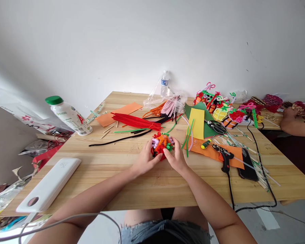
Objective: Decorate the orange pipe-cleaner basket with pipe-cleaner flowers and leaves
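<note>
Between my two hands, low over the middle of the table, is a small round craft piece (pixel 162 141) made of pipe cleaners in red, orange, green and lilac. My left hand (pixel 149 156) curls round its left side, thumb at the lower front. On the other side my right hand (pixel 176 154) grips it, the thumb pressing near the front. The underside of the piece is hidden by my fingers. Just beyond lie a bundle of red pipe cleaners (pixel 137 121) and a long black pipe cleaner (pixel 114 139). Green pipe cleaners (pixel 190 137) lie to the right.
On the right are a glue gun (pixel 224 156) with a trailing cord, a phone (pixel 247 166), a screwdriver (pixel 205 144) and scissors (pixel 217 127). Finished pipe-cleaner crafts (pixel 221 113) stand behind. At left are a power bank (pixel 49 184) and a white bottle (pixel 71 117). Another person's hand (pixel 291 115) shows far right.
</note>
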The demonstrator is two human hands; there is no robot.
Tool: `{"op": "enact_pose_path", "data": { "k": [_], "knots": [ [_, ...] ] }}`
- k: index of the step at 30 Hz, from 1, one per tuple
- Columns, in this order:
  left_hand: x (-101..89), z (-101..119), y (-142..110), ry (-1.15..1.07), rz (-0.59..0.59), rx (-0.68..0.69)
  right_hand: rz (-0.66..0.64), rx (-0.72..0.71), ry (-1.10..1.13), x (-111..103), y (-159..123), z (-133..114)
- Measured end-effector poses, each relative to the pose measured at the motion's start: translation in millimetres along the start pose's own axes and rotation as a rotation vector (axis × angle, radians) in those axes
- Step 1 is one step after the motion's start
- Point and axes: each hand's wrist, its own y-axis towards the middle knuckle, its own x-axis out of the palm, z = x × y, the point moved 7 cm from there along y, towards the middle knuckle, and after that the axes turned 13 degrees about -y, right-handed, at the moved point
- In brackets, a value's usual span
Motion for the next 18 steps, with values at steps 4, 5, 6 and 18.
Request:
{"op": "enact_pose_path", "data": {
  "k": [4, 5, 6, 18],
  "knots": [
    [0.7, 0.0, 1.6, 0.000, -0.023, 0.020, -0.001, -0.010, 0.005, -0.1, 0.0, -0.1],
    [0.9, 0.1, 1.9, -0.001, -0.024, 0.025, -0.001, -0.012, 0.007, -0.1, -0.1, -0.4],
    [1.1, 0.1, 2.2, -0.002, -0.024, 0.032, -0.003, -0.014, 0.008, -0.2, -0.1, -0.7],
    [1.4, -3.6, 4.7, 0.011, -0.040, 0.062, -0.028, -0.006, 0.009, 0.2, 0.3, 1.0]
  ]
}}
